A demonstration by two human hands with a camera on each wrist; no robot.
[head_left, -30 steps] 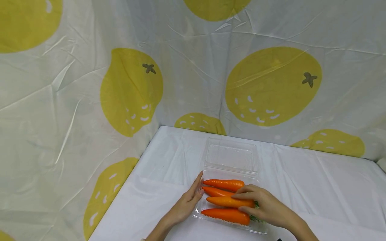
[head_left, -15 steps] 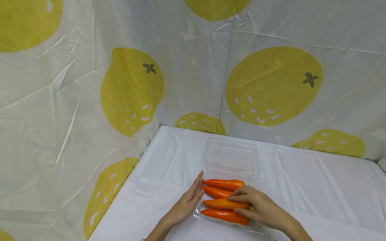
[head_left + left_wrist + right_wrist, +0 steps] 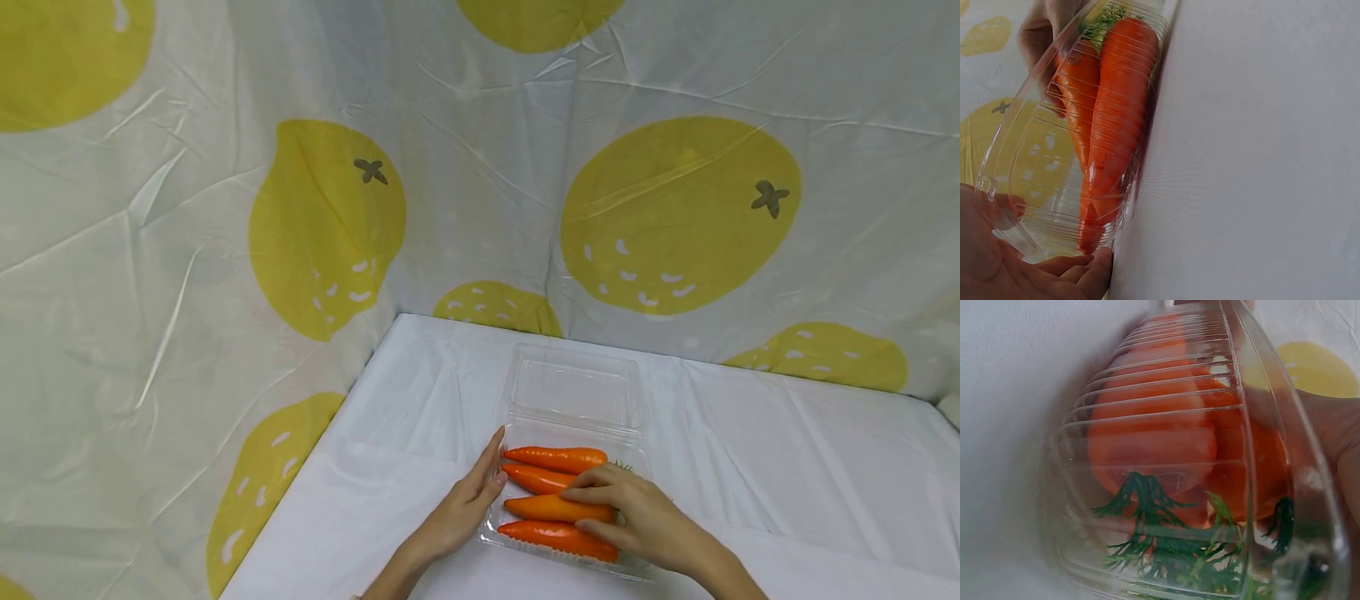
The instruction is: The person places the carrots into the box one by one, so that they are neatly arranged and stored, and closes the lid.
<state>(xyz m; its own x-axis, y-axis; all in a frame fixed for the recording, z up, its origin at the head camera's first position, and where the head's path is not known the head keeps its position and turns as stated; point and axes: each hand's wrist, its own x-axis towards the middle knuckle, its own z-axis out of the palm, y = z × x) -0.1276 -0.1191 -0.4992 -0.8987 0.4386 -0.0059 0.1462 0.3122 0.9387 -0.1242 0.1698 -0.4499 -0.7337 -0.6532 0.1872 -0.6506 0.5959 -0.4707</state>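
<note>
An open clear plastic clamshell box holds several carrots lying side by side, tips toward the left. My right hand pinches the lighter orange carrot near its thick end from above. In front of it lies a redder carrot, along the near wall. Behind it are a partly covered carrot and the farthest carrot. My left hand holds the box's left end, thumb at the rim and fingers outside. Green leafy tops press near the right end wall.
The box's hinged lid lies folded back behind it. White cloth covers the table, and a lemon-print curtain hangs along its back and left edges.
My right hand has slid slightly left with the lighter orange carrot, whose tip is nearer the box's left end. The front carrot has shifted a little left too. My left hand stays put.
</note>
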